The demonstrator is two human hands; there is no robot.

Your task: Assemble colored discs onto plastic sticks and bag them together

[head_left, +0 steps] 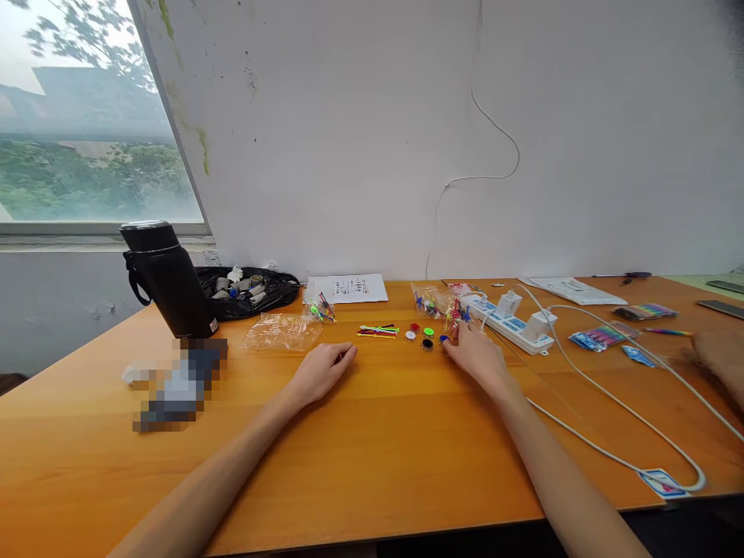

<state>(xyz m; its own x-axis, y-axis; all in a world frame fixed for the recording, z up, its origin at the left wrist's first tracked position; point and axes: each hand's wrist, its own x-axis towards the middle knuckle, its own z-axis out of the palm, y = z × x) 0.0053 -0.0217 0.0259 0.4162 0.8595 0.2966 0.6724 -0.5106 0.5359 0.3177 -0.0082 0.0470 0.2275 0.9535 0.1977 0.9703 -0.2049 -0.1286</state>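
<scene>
Both forearms reach in from the near edge of the table [377, 449], bare, over orange wood. The left hand [321, 370] lies palm down on the wood, fingers loosely curled and holding nothing, just short of a bundle of thin coloured sticks [377, 331]. The right hand [473, 353] rests further right, fingertips at a blue disc [443, 339]; whether it pinches the disc or only touches it cannot be told. Just left of that disc lie more small discs in a cluster: red [415, 327], white [410, 335], green [428, 332] and black [427, 344]. Behind the right hand sits a clear bag of coloured parts [437, 302].

Toward the far edge lies a printed sheet [347, 288], with a small packet of sticks [321, 310] at its near left corner and an empty clear bag [282, 332] nearer still. At the far left stand a black flask [166, 279] and, beside it, a black bag holding pale parts [249, 291]. A pixelated patch covers something near the left edge.

Right of the hands, a white power strip [514, 322] lies with plugs in it, and its white cable [616, 403] loops along the right side to the near edge. Coloured packets [604, 337] lie beyond it. Another person's hand [721, 360] shows blurred at the right edge.
</scene>
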